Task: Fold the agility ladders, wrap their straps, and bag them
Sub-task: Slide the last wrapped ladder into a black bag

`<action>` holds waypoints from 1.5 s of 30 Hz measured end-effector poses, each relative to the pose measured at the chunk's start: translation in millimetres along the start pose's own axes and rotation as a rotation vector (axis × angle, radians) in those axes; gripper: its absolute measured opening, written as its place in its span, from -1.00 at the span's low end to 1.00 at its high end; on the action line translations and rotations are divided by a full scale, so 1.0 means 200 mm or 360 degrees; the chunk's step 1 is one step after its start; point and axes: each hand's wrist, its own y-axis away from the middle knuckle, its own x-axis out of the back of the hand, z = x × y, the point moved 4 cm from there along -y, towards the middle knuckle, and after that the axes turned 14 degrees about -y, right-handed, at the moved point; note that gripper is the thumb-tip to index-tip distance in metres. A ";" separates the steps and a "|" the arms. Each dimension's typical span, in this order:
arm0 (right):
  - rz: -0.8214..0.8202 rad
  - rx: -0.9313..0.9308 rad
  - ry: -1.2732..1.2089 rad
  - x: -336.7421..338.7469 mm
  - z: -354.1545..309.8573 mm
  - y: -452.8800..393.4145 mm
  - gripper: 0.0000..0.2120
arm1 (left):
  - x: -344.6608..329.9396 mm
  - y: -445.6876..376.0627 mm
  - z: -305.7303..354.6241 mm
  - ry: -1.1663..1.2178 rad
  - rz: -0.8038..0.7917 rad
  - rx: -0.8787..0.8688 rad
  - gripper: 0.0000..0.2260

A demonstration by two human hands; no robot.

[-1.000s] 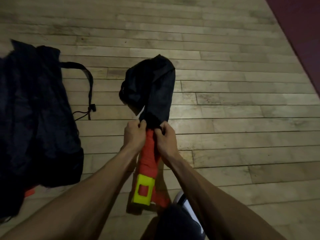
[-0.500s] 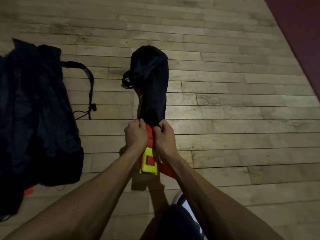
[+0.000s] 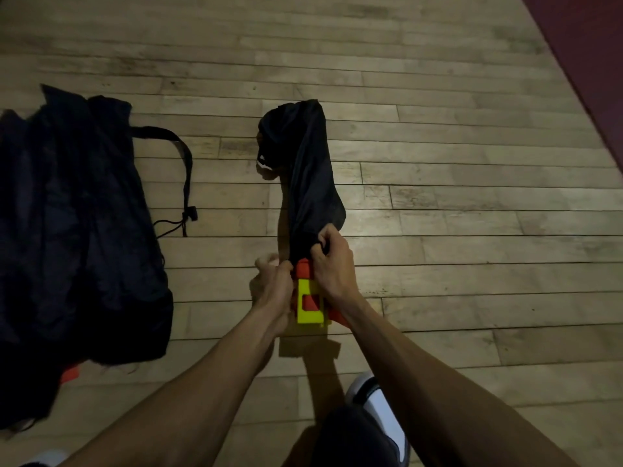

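Observation:
A narrow black bag [image 3: 308,176] lies on the wooden floor, stretched away from me. A folded agility ladder [image 3: 308,303], orange strap with yellow rungs, sticks out of the bag's near mouth. My left hand [image 3: 273,284] grips the left edge of the bag's mouth beside the orange bundle. My right hand [image 3: 332,264] pinches the right edge of the mouth, a little farther up. Most of the ladder is hidden inside the bag.
A large dark bag [image 3: 77,224] with a strap and drawcord [image 3: 183,183] lies at the left, with an orange scrap [image 3: 70,374] poking out beneath it. My shoe [image 3: 377,402] is at the bottom. A dark red mat [image 3: 586,55] borders the upper right.
The bag has straightened and lengthened over the ladder. Less orange shows now. My right hand has moved up along the bag's mouth; the left has dropped slightly.

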 end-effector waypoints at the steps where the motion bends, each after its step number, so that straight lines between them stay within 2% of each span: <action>1: -0.0028 0.0031 0.0023 -0.01 -0.01 0.00 -0.84 | -0.02 0.00 -0.02 0.0115 -0.0077 -0.0011 -0.63; 3: -0.0018 0.0117 0.0134 -0.03 -0.01 0.01 -0.87 | -0.04 0.04 0.00 0.0238 -0.0190 -0.0081 -0.73; 7: 0.0250 0.0366 0.0388 0.02 -0.07 0.01 -0.80 | 0.01 0.04 0.06 -0.0127 0.0084 -0.0259 -0.58; 9: 0.0205 0.0509 0.0470 0.03 -0.07 0.01 -0.81 | 0.04 0.02 0.11 -0.0268 0.0177 -0.0324 -0.51; 11: 0.0105 0.0513 0.0496 0.03 -0.05 0.02 -0.86 | 0.05 0.00 0.15 -0.0384 0.0269 -0.0326 -0.49; 13: 0.0008 0.0478 0.0439 0.02 -0.05 0.04 -0.81 | 0.06 -0.01 0.21 -0.0476 0.0403 -0.0322 -0.47; 15: -0.0077 0.0418 0.0363 0.00 -0.05 0.06 -0.72 | 0.09 -0.03 0.26 -0.0531 0.0532 -0.0334 -0.48; 18: -0.0161 0.0290 0.0236 -0.04 -0.06 0.08 -0.81 | 0.12 -0.09 0.31 -0.0442 0.0542 -0.0415 -0.57; 22: 0.0030 0.0018 0.0087 -0.03 -0.08 0.06 -0.85 | 0.12 -0.11 0.32 -0.0206 0.0562 -0.0459 -0.75; 26: 0.0199 -0.0735 -0.0454 -0.08 0.02 0.09 -0.88 | 0.09 -0.06 0.29 -0.0082 0.0467 -0.0466 -0.81; 27: 0.0248 -0.0821 -0.0551 -0.09 0.03 0.09 -0.87 | 0.08 -0.03 0.27 -0.0060 0.0429 -0.0455 -0.81; 29: 0.0362 -0.0750 -0.0462 -0.09 0.00 0.06 -0.86 | 0.07 0.03 0.22 -0.0130 0.0438 -0.0465 -0.79; 32: 0.0432 -0.0579 -0.0234 -0.05 -0.05 0.02 -0.79 | 0.06 0.09 0.10 -0.0494 0.0488 -0.0487 -0.73; 34: 0.0354 -0.0493 -0.0113 -0.04 -0.06 0.03 -0.82 | 0.04 0.10 0.06 -0.0355 0.0368 -0.0450 -0.73; 37: 0.0035 -0.0310 0.0094 -0.10 -0.09 0.10 -0.84 | 0.03 0.09 0.15 0.0200 0.0141 -0.0361 -0.77; 39: -0.0168 -0.0296 0.0161 -0.14 -0.10 0.14 -0.80 | 0.05 0.06 0.21 0.0109 0.0152 -0.0369 -0.79; 42: -0.0309 -0.0378 0.0225 -0.12 -0.06 0.15 -0.72 | 0.07 0.00 0.18 -0.0069 0.0130 -0.0398 -0.79; 45: -0.0350 -0.0345 0.0370 -0.07 0.00 0.11 -0.85 | 0.07 0.02 0.13 -0.0387 0.0167 -0.0357 -0.75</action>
